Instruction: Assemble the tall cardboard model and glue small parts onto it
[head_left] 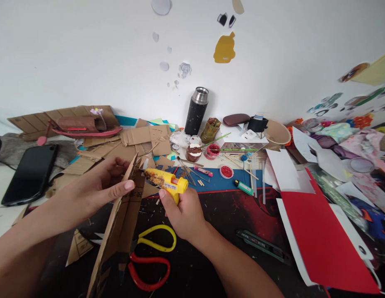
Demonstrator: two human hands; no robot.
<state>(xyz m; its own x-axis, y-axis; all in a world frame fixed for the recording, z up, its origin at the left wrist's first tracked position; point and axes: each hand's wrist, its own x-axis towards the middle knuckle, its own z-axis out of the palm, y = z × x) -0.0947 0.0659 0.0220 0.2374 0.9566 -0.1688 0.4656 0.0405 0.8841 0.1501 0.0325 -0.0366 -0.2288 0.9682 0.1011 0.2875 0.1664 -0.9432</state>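
Observation:
My left hand (102, 186) grips a folded piece of brown cardboard (127, 215) by its upper end, thumb on the near side and fingers behind it. The cardboard stands on edge, slanting down toward me. In my right hand (188, 213) is a yellow glue gun (167, 182) with brown stains on its front part. Its nozzle points left at the cardboard's upper end; whether they touch I cannot tell. Scissors with one yellow handle and one red handle (149, 273) lie under and beside the cardboard, their blades partly hidden. A small cardboard triangle (80, 247) lies to the left.
A black phone (29, 174) lies at left, near a cardboard boat model (83, 126) and cardboard scraps (145, 138). Behind stand a black thermos (196, 111) and paint jars (212, 151). A green utility knife (263, 246) and red paper (332, 240) lie at right.

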